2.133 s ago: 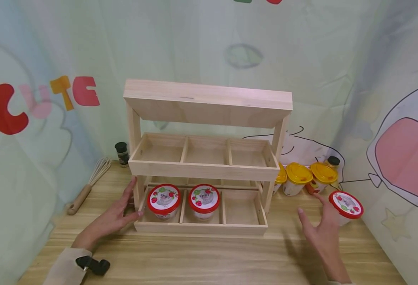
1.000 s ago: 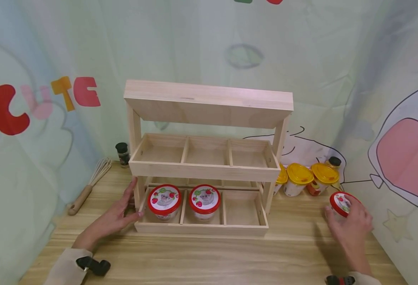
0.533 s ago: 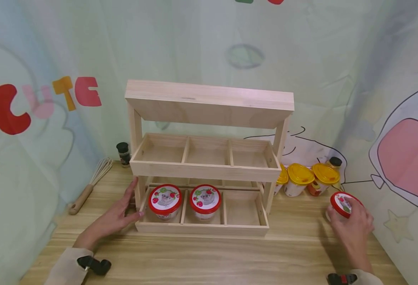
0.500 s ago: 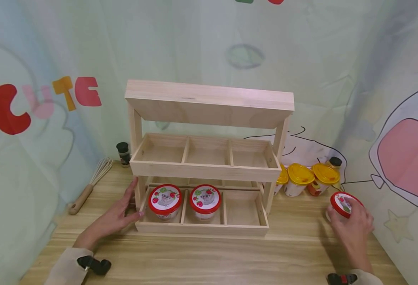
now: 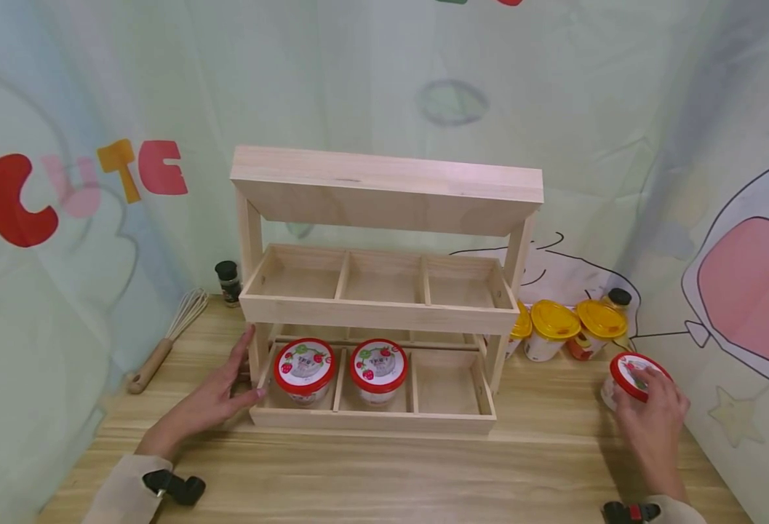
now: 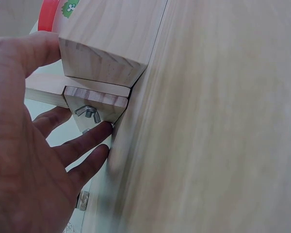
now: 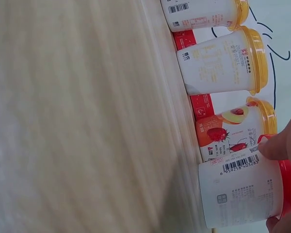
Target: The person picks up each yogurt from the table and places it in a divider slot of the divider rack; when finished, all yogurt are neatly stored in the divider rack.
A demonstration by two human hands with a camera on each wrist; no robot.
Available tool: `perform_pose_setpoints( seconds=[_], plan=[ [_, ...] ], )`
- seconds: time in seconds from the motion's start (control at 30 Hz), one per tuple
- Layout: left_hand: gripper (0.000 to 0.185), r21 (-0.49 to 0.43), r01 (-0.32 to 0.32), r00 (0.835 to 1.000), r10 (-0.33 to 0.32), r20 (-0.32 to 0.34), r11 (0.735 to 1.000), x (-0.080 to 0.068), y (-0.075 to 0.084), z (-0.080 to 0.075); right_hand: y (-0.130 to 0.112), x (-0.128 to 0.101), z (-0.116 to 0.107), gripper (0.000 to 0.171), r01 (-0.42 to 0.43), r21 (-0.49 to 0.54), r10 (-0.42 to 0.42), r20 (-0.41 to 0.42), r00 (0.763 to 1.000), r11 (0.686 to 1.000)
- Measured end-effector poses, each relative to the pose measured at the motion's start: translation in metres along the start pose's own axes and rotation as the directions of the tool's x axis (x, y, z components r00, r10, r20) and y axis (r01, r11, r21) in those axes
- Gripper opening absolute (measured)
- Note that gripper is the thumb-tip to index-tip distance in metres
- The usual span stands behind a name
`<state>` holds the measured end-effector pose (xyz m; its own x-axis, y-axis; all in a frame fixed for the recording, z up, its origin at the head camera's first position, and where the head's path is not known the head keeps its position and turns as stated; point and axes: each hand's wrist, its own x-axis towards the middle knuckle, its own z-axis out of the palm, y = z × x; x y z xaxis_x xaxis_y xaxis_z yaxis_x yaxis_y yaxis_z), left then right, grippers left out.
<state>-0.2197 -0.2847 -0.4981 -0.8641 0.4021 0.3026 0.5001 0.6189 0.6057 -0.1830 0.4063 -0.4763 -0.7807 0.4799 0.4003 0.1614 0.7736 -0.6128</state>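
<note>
At the far right, my right hand [image 5: 654, 418] holds a white cup with a red lid [image 5: 631, 362], thumb and fingers at opposite sides of the lid rim. The cup stands upright, its barcode side [image 7: 240, 194] showing in the right wrist view. My left hand [image 5: 210, 399] rests against the left end of the wooden two-tier rack [image 5: 377, 311]. Its thumb lies along the lower tray's end, and the other fingers reach the post with the wing nut [image 6: 88, 111]. Two matching cups, one on the left [image 5: 303, 367] and one in the middle [image 5: 379, 367], sit in the lower tray.
Several yellow-lidded cups [image 5: 553, 320] line the back right, with a small black-capped jar [image 5: 618, 297] behind them. A whisk [image 5: 168, 338] lies left of the rack near a black-capped spice jar [image 5: 228, 280]. Printed curtains enclose the wooden table [image 5: 384, 473].
My right hand has moved right from beside the yellow-lidded cups and taken hold of the red-lidded cup. My left hand stays at the rack's left end.
</note>
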Motion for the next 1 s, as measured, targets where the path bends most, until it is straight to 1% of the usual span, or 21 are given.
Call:
perform_pose_setpoints(
  seconds=[0.23, 0.33, 0.47, 0.67, 0.83, 1.0],
  plan=[
    [0.118, -0.016, 0.001, 1.000, -0.001, 0.000, 1.000, 0.0006, 0.0002, -0.0004, 0.0000, 0.0001, 0.0011, 0.049, -0.002, -0.012, 0.002, -0.018, 1.000, 1.000],
    [0.118, -0.016, -0.004, 1.000, 0.004, -0.001, 1.000, 0.0005, 0.0005, -0.0001, 0.0018, -0.0009, 0.0010, 0.047, 0.042, -0.008, -0.042, -0.046, 0.998, 0.999],
    [0.118, -0.025, -0.007, 1.000, 0.007, -0.002, 1.000, 0.0004, 0.0003, -0.0001, 0.0034, -0.0024, 0.0002, 0.044, 0.116, 0.001, -0.115, -0.092, 0.989, 0.993],
    [0.118, -0.024, -0.006, 1.000, 0.006, -0.001, 1.000, 0.0002, 0.0002, 0.0000, 0.0050, -0.0024, 0.0006, 0.040, 0.139, 0.002, -0.138, -0.127, 0.982, 0.990],
    [0.118, -0.018, -0.006, 1.000, 0.006, -0.004, 1.000, 0.0003, 0.0006, -0.0003, 0.0062, -0.0021, -0.0002, 0.035, 0.198, 0.025, -0.191, -0.172, 0.966, 0.980],
    [0.118, -0.028, -0.008, 1.000, 0.008, -0.003, 1.000, 0.0004, 0.0002, 0.0001, 0.0046, -0.0027, -0.0015, 0.034, 0.218, 0.038, -0.207, -0.193, 0.959, 0.975]
  ],
)
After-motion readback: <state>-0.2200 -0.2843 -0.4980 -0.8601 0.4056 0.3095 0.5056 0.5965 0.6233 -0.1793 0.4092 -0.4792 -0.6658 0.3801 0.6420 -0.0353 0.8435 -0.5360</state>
